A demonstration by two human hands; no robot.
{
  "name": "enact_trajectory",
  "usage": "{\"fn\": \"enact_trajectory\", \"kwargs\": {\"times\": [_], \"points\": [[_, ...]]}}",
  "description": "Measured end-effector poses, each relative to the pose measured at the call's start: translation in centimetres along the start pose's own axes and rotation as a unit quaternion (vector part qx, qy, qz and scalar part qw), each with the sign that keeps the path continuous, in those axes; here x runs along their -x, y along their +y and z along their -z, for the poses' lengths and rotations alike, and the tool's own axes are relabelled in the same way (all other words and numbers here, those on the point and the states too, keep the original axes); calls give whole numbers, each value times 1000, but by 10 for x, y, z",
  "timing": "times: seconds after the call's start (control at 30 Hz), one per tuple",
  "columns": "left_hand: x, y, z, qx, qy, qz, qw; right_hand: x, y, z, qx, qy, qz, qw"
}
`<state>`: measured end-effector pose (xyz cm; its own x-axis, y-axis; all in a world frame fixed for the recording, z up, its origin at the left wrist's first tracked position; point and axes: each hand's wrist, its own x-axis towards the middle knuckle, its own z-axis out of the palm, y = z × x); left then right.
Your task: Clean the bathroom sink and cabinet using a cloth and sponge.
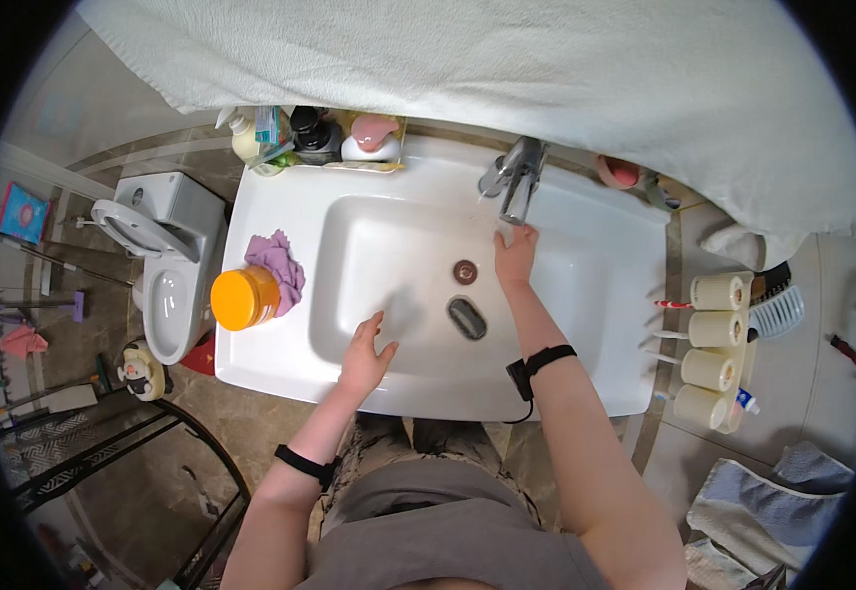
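My right hand [515, 254] is at the spout end of the chrome faucet [520, 184], its fingers just below the tip; whether they touch it I cannot tell. Over the front left part of the white washbasin [273, 376] is my left hand [367, 358], fingers apart and holding nothing. A dark oval object [466, 318] lies in the basin in front of the round drain stopper [465, 272]. On the left ledge, a jar with an orange lid [240, 299] stands against a crumpled purple cloth [280, 269].
Pump bottles [310, 133] crowd the back left corner under a hanging white towel [472, 66]. Cream cups [715, 328] with toothbrushes line the right wall. A toilet [170, 302] stands left of the basin.
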<state>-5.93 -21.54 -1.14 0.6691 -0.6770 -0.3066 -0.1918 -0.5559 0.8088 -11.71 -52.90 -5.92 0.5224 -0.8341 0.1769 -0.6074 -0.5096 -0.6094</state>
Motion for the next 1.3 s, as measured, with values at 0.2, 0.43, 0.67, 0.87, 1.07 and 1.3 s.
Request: {"fn": "enact_trajectory", "kwargs": {"times": [0.2,0.43,0.67,0.87,1.07,1.3], "points": [[-11,25,-19,58,-25,-20,998,-69,-20,52,36,65,111,991],[-21,30,-39,72,-79,-3,994,-109,-27,57,92,-64,-7,994],[-23,42,-49,68,-102,-6,992,-98,-39,49,84,-77,-48,992],[-26,50,-54,49,-114,-16,992,-44,-20,23,51,1,49,997],[-33,22,-64,139,-102,36,984,12,-69,10,-419,-284,-334,795],[-50,18,-82,120,-163,79,976,30,-24,-9,-181,-305,-143,924]]}}
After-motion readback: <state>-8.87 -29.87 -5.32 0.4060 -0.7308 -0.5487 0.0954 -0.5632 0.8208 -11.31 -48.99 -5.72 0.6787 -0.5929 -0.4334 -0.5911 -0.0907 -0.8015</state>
